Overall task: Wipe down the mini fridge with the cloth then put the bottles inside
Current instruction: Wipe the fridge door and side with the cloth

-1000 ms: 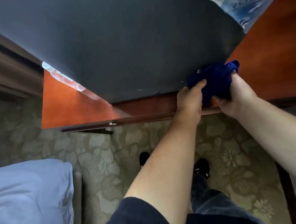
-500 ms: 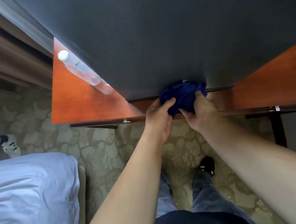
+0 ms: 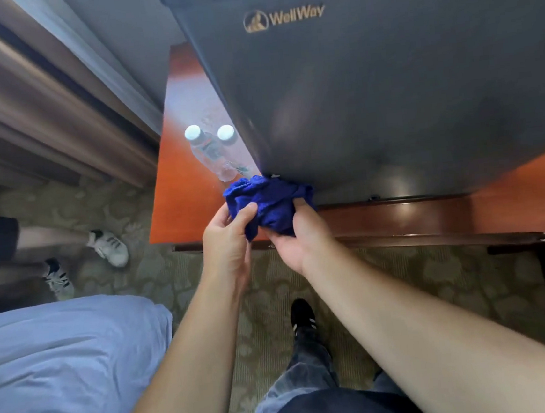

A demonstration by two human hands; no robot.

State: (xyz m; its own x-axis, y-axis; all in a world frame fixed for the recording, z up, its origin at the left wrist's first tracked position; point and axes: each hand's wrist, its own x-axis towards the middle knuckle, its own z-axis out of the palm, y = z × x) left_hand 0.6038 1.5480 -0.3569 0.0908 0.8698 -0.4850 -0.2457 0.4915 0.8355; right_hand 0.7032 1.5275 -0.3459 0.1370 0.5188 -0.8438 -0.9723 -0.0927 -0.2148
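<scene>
Wooden desk (image 3: pixel 183 195) over patterned carpet (image 3: pixel 267 300), bed (image 3: pixel 64 369) at left, fridge (image 3: pixel 387 95) on desk, two bottles (image 3: pixel 212 152) beside it, bunched cloth (image 3: pixel 269 203) at fridge's lower corner, left hand (image 3: pixel 226 242) and right hand (image 3: pixel 300 237) both pinching it

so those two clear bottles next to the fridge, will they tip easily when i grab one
Probably tippy: the bottles stand tall and narrow on the smooth desk. They sit close together beside the fridge, so grabbing one may knock the other. Clear walls suggest thin plastic that could give under a firm grip.
</scene>
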